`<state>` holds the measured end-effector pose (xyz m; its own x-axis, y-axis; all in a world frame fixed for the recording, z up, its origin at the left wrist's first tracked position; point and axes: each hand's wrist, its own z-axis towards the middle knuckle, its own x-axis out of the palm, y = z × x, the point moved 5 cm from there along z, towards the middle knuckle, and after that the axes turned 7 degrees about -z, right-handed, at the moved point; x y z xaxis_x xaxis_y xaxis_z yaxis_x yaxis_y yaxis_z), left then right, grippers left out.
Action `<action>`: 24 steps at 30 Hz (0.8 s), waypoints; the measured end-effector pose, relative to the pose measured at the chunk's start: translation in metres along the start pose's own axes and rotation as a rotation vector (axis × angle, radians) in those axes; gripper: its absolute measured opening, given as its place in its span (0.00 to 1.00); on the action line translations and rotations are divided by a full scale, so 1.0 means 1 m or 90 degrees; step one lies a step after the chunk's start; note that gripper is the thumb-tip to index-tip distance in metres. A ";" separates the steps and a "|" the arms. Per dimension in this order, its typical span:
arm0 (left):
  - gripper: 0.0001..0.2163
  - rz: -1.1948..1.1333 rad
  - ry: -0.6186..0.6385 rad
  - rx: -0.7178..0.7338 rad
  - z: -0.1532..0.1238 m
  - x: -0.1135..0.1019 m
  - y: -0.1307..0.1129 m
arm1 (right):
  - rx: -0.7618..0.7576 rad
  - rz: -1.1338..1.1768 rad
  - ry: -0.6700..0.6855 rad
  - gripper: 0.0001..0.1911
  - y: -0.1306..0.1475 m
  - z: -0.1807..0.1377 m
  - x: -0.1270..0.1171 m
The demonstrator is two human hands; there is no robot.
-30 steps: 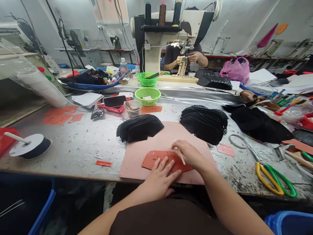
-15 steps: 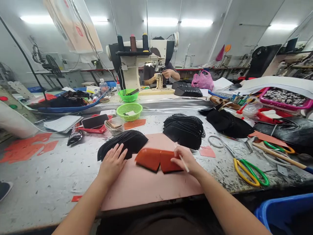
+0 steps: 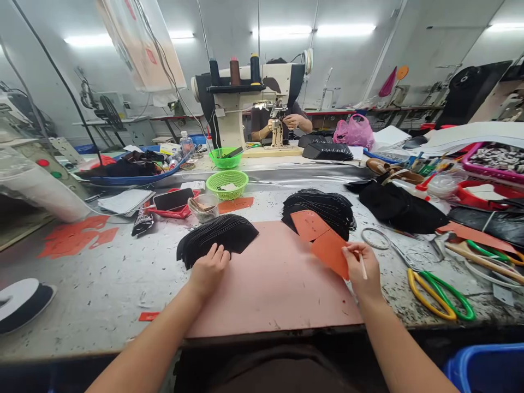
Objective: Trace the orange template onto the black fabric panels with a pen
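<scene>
Taking the pink board point(image 3: 266, 295) as the dial's centre, a blue bin point(image 3: 460, 363) stands towards four o'clock, its contents too dark to tell. The left hand point(image 3: 209, 270) is at nine, fingers together and lightly curled against the near edge of the left black stack point(image 3: 216, 234); its thumb is hidden, so whether it grips cannot be told. The right hand point(image 3: 363, 270), at three, is closed, pinching one end of the orange template point(image 3: 333, 251) and carrying a white stick point(image 3: 363, 267) between its fingers. The template slants away at two o'clock, bearing small marks too fine to read, and overlaps the right black stack point(image 3: 323, 202) in view.

Between ten and eleven, a clear cup point(image 3: 204, 216) holds brownish sticks; at ten, a red tray point(image 3: 180, 214) carries a phone point(image 3: 175, 199). Between two and three, a red dish point(image 3: 483, 203) holds a whitish piece. At eleven, a lime basket point(image 3: 229, 194) contains a pale scrap. A magenta tray point(image 3: 489, 169) at two is heaped with small grey-and-white bits. Farther along eleven, a green bowl point(image 3: 226, 162) holds a dark, elongated object; a blue tray point(image 3: 135, 179) at ten is full of dark oddments.
</scene>
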<state>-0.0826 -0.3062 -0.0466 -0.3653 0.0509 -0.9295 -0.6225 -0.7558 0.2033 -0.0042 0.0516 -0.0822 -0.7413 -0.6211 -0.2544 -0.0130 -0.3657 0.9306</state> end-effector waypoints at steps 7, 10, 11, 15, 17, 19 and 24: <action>0.16 -0.006 0.041 0.033 0.010 -0.015 -0.004 | 0.044 0.030 0.179 0.12 0.004 -0.046 0.025; 0.09 -0.019 0.057 0.041 0.016 -0.017 -0.006 | 0.016 0.007 0.203 0.11 0.006 -0.047 0.029; 0.07 -0.025 0.058 0.041 0.018 -0.016 -0.006 | 0.016 0.009 0.204 0.11 0.007 -0.046 0.029; 0.11 -0.059 0.036 0.035 0.022 -0.013 0.003 | 0.040 0.036 0.187 0.13 0.007 -0.044 0.027; 0.12 -0.081 0.011 0.032 0.022 -0.013 0.011 | 0.051 0.057 0.166 0.14 0.007 -0.045 0.025; 0.10 -0.106 -0.023 0.024 0.020 -0.015 0.015 | 0.060 0.094 0.128 0.14 0.007 -0.045 0.021; 0.12 -0.184 -0.120 0.062 -0.002 -0.026 -0.032 | 0.087 0.198 -0.020 0.14 0.000 -0.043 0.009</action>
<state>-0.0521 -0.2844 -0.0296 -0.2799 0.3807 -0.8813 -0.7790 -0.6266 -0.0233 0.0182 0.0165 -0.0957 -0.7443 -0.6658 0.0533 0.1285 -0.0644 0.9896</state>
